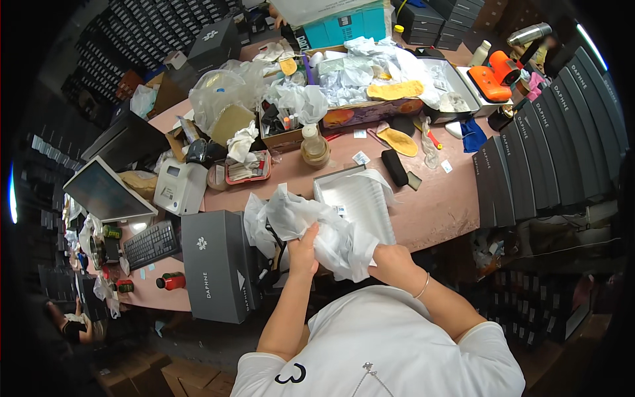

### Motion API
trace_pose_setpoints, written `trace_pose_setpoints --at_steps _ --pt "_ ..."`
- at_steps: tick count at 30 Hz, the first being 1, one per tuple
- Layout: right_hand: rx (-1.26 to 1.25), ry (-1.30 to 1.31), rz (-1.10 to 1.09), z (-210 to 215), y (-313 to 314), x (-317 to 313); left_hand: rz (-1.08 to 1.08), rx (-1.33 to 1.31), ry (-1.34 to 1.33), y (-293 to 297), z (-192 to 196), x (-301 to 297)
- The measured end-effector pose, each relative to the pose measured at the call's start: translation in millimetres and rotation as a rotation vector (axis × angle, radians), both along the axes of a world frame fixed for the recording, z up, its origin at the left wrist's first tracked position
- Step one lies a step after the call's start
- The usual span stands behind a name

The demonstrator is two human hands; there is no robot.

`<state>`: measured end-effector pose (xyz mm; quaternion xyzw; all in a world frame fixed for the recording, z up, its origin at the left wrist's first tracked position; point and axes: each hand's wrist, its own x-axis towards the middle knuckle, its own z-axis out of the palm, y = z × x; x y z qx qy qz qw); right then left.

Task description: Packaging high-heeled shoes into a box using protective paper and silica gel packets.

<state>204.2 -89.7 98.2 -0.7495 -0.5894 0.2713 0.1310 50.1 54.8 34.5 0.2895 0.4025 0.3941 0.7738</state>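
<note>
My left hand [303,251] is closed on the left side of a crumpled bundle of white tissue paper [324,238], its thumb lying on top. With its fingers curled in, my right hand [395,266] grips the bundle's right edge. Whatever the paper may wrap is hidden. Beneath and behind the bundle lies an open white-lined shoebox [367,210] with a thin sheet over its far edge. Left of my left hand stands a dark grey shoebox [213,255]. Black strap-like pieces [268,276] show between that box and my left wrist, partly hidden.
A large box of crumpled paper [370,109] stands at the back, with yellow insoles [399,141] near it. A jar [315,147], a black case [395,168] and an orange tool [493,78] sit around. Stacked shoeboxes [549,152] rise at right; a keyboard [152,243] and monitor [109,190] stand left.
</note>
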Motion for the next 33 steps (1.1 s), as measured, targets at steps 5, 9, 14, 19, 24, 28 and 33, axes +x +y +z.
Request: trace_pose_setpoints --at_steps 5,9,14,19,24,28,33 --pt "0.455 0.265 0.078 -4.9 11.8 -28.0 0.096 -0.127 -0.068 -10.8 2.4 6.5" --pt "0.172 0.578 -0.153 -20.9 6.5 -18.1 0.029 -0.23 -0.097 -7.7 -2.2 0.7" --pt "0.109 1.036 -0.316 -40.3 4.9 -6.4 0.032 -0.021 -0.025 -43.7 -1.9 20.1" --pt "0.18 1.144 -0.425 -25.8 -5.3 18.6 0.097 -0.417 -0.559 -6.8 19.3 4.3" --pt "0.281 1.355 -0.568 -49.2 -30.7 36.1 0.009 0.201 -0.034 40.3 8.3 3.7" --pt "0.432 1.378 -0.494 -47.7 -30.6 39.5 0.182 0.59 0.167 54.2 59.7 27.7" --pt "0.427 1.754 -0.612 -31.1 -15.5 46.3 0.331 1.058 0.017 75.4 150.0 52.4"
